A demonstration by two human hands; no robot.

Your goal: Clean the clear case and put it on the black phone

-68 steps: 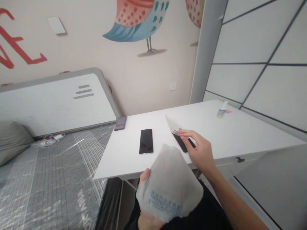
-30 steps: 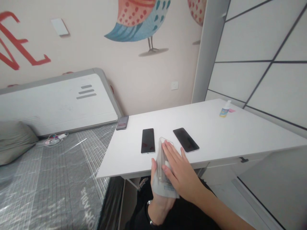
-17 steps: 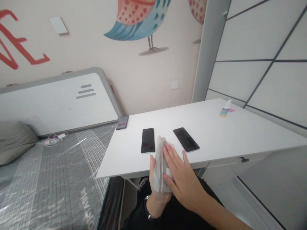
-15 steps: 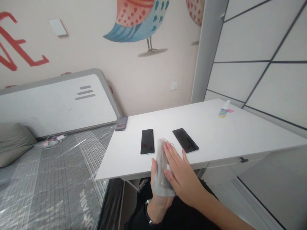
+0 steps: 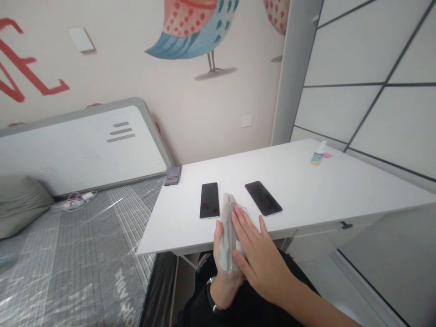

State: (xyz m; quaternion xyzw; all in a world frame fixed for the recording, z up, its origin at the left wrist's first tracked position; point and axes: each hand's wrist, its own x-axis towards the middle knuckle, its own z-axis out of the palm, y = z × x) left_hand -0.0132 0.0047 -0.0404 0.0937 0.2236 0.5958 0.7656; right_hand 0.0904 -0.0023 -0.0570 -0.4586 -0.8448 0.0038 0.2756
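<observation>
The left hand (image 5: 225, 280) stands at the near edge of the white, smooth-topped table (image 5: 293, 177), its thumb straight up along the left side of a whitish, partly see-through, narrow-looking wrap (image 5: 225, 236). Its other fingers are hidden behind the wrap, so how they are bent cannot be told. The right hand (image 5: 259, 254) lies flat against the right side of the wrap, its fingers stretched out side by side and its thumb set apart from them. The wrap is thus upright between the two palms, touching both. A thin, clear, rounded rim (image 5: 244, 207) shows just beyond the right fingertips; what it belongs to is covered. A dark-banded watch or bracelet with a shiny part (image 5: 211, 295) circles the left wrist.

On the table, a black-screened, rectangular phone (image 5: 209, 200) lies flat just left of the wrap, and a second dark, rectangular phone (image 5: 263, 198) lies slanted to the right, near the right fingertips. At the far left corner sits a dark, flat object (image 5: 173, 175), blurred by pixels. Toward the far right, well apart from the hands, a white-topped bottle with a blue and yellow label (image 5: 317, 154) stands beside a small pink slip (image 5: 328, 156). Left of the table is a bed under grey, striped, plastic-covered bedding (image 5: 95, 254).
</observation>
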